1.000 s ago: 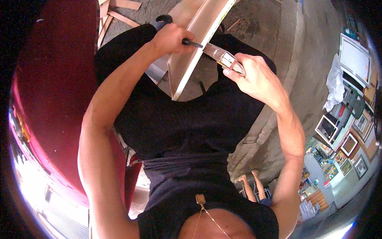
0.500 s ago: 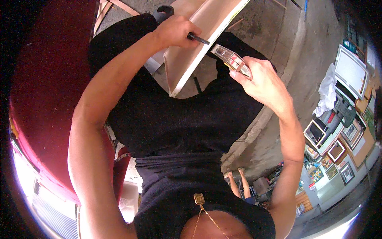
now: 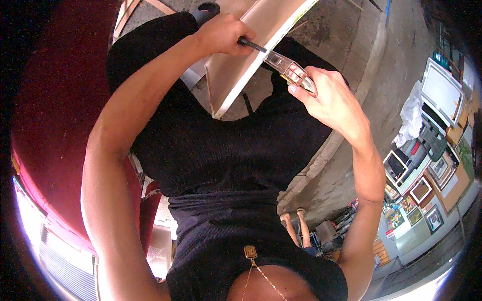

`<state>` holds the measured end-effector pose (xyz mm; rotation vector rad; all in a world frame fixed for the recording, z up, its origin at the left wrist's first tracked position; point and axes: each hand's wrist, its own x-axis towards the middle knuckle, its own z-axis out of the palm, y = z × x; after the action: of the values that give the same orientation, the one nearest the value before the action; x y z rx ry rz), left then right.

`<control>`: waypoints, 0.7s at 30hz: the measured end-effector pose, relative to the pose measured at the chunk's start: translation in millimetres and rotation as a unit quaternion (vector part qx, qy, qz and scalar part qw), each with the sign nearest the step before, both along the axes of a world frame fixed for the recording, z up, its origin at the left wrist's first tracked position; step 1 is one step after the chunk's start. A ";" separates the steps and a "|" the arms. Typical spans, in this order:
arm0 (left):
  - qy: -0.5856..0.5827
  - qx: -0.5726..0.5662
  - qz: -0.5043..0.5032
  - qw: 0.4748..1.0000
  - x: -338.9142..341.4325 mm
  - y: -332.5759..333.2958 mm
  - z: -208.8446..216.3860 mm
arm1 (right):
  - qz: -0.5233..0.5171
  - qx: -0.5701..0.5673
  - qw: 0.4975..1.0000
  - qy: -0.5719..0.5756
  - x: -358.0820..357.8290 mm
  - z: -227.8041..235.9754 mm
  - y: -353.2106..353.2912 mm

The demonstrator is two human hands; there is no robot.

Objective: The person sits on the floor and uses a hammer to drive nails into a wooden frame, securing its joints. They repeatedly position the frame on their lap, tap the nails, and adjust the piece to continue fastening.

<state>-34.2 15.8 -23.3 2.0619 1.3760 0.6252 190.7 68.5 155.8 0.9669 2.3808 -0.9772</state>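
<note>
A pale board-like frame with a white edge (image 3: pixel 236 90) stands slanted between my knees. Over its upper part, my left hand (image 3: pixel 226 34) is closed around a dark tool with a narrow bar-like tip (image 3: pixel 255 46), which reaches across to the white edge. Most of that tool is hidden in my fist. In my right hand (image 3: pixel 326 93) is a metal staple gun (image 3: pixel 291 69), gripped with the thumb along its side. Its nose meets the white edge right beside the dark tip. Whether its lever is squeezed cannot be made out.
Dark red cloth (image 3: pixel 55 115) spreads along the left. A grey curved object (image 3: pixel 206 11) lies beyond my left hand. Several picture frames (image 3: pixel 442 93) and other goods stand at the far right. Another person's legs (image 3: pixel 304 228) show behind me, at lower right.
The staple gun has moved slightly left and up, closing the small gap to the white edge and the dark tip. My left hand keeps its grip, shifted only slightly.
</note>
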 end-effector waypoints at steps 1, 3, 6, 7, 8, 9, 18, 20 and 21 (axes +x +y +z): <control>0.003 0.003 0.002 1.000 0.1 0.0 -0.3 | 0.002 0.004 1.000 0.006 0.1 -0.5 0.1; 0.008 0.008 0.006 1.000 0.2 0.2 0.2 | 0.007 0.012 1.000 0.019 0.1 -1.0 0.0; -0.007 -0.005 0.011 1.000 0.7 -0.8 2.1 | 0.005 0.004 1.000 0.014 -1.6 -0.7 0.5; -0.005 -0.007 0.010 1.000 0.7 -0.8 2.0 | 0.005 0.006 1.000 0.015 -1.5 -1.7 0.4; -0.002 -0.009 0.008 1.000 0.6 -0.6 2.2 | 0.005 0.007 1.000 0.015 -0.8 -3.5 0.3; 0.000 -0.010 0.007 1.000 0.5 -0.7 1.6 | 0.006 0.010 1.000 0.016 -0.4 -5.3 0.0; -0.026 0.004 -0.006 1.000 0.1 -3.1 0.2 | -0.043 0.065 0.997 0.001 10.9 -39.2 -8.7; -0.018 -0.036 -0.003 0.999 -1.5 -2.2 7.4 | -0.066 0.050 0.997 0.001 10.5 -39.2 -8.2; -0.014 -0.048 0.002 0.999 -2.5 0.3 8.9 | -0.074 0.050 0.996 0.003 9.3 -38.4 -5.0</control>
<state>-36.7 16.1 -14.3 1.9684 1.3684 0.5759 200.0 63.5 117.4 1.1923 2.4114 -0.9216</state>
